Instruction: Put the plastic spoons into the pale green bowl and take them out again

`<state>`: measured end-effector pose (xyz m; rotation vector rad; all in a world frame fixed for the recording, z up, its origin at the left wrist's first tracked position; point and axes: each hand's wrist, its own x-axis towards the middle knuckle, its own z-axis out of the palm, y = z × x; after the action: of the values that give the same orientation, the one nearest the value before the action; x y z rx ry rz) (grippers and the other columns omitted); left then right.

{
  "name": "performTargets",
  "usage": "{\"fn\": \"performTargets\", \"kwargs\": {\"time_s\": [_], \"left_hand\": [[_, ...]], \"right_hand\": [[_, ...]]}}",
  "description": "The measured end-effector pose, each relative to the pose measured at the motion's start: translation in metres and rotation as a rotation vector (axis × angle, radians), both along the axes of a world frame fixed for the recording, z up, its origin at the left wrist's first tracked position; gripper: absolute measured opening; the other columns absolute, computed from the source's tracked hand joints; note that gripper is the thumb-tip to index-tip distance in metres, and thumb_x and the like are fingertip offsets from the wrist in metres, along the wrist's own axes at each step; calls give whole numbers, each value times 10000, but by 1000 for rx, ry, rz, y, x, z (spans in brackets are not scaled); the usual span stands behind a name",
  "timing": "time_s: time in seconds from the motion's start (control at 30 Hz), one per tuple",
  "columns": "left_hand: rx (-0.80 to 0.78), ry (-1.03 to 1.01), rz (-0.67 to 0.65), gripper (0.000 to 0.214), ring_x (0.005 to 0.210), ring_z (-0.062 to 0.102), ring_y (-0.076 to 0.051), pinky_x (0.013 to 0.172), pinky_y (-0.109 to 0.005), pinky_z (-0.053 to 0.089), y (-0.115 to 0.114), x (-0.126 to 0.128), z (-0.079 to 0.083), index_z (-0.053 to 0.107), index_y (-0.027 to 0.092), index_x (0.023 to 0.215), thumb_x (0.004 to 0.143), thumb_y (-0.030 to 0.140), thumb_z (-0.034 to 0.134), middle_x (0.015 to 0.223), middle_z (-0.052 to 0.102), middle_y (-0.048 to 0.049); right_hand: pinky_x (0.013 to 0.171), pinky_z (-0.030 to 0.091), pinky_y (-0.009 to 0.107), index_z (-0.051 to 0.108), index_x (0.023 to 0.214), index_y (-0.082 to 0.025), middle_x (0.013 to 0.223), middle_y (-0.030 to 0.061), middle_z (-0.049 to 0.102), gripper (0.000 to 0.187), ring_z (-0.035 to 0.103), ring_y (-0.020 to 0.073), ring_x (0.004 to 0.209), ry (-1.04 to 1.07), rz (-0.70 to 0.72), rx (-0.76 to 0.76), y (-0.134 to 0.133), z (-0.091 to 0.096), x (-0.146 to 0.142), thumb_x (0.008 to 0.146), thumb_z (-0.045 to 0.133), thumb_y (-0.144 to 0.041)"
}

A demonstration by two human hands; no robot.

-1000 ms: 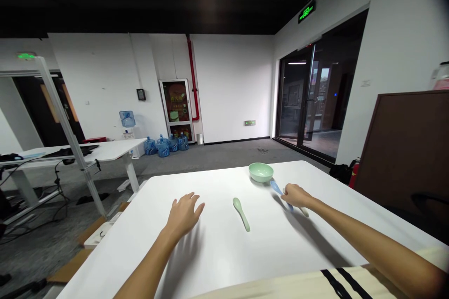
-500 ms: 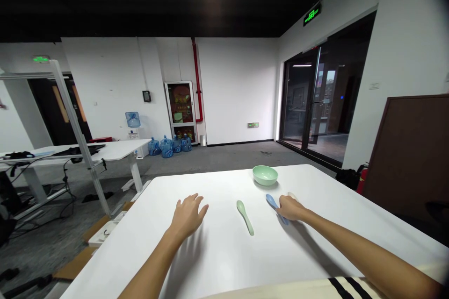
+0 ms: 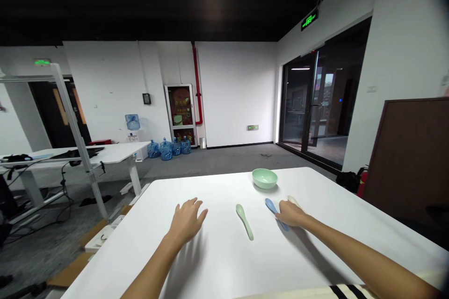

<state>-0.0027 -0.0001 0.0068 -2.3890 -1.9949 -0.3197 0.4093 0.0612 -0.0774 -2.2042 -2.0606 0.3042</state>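
Note:
My right hand [image 3: 292,214] is closed at the handle of a blue spoon [image 3: 270,204], its thumb and fingers pinched about the middle. The spoon's bowl points away from me, and its handle end shows below the hand. Behind the hand lies a cream-white spoon [image 3: 292,200], partly covered by it. A light green spoon [image 3: 244,221] rests on the table to the left of the blue one. Beyond the spoons stands a green bowl [image 3: 264,179], upright. On the left, my left hand [image 3: 187,219] hovers over the table with fingers spread, holding nothing.
All of this is on a white table [image 3: 217,252] with rounded far corners. Past it, blue water bottles [image 3: 166,149] stand on the floor by the wall. A second white table [image 3: 119,152] and a metal frame post [image 3: 70,112] are at the left; a brown panel [image 3: 403,159] is at right.
The view has tilted up slightly, so the table sits a little lower. My right hand has shifted slightly, uncovering more of the white spoon. My left hand stays spread in the air.

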Motion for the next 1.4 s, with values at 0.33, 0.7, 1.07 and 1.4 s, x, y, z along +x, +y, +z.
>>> {"fn": "performTargets", "kwargs": {"time_s": [0.33,0.7,1.07,1.4], "left_hand": [[-3,3,2,511,1499,491,-321,1243,-608,330,-2,1,2,618,230,1454,1057,443,376,1609,543,-140],[-15,2,28,500,1484,512,-324,1234,-587,353,-2,0,4,627,240,1445,1057,450,393,1608,547,-132],[-21,7,26,524,1482,512,-323,1235,-596,346,0,2,2,615,223,1458,1058,456,370,1616,535,-138],[-9,7,19,501,1480,517,-323,1222,-581,366,3,2,0,635,243,1438,1056,454,389,1603,551,-138]], "right_hand": [[689,407,314,672,849,-177,975,152,753,360,719,289,925,-26,-36,69,-3,42,4,991,501,-461],[1119,450,452,454,1613,-177,1701,175,380,709,492,371,1477,29,-75,367,-17,46,2,1026,406,-571],[1190,401,503,406,1649,-197,1700,168,378,735,398,342,1552,17,11,289,-13,18,13,1021,422,-579],[1179,421,493,430,1630,-160,1673,172,428,711,452,355,1516,22,38,245,-23,33,5,1028,418,-539]]}}
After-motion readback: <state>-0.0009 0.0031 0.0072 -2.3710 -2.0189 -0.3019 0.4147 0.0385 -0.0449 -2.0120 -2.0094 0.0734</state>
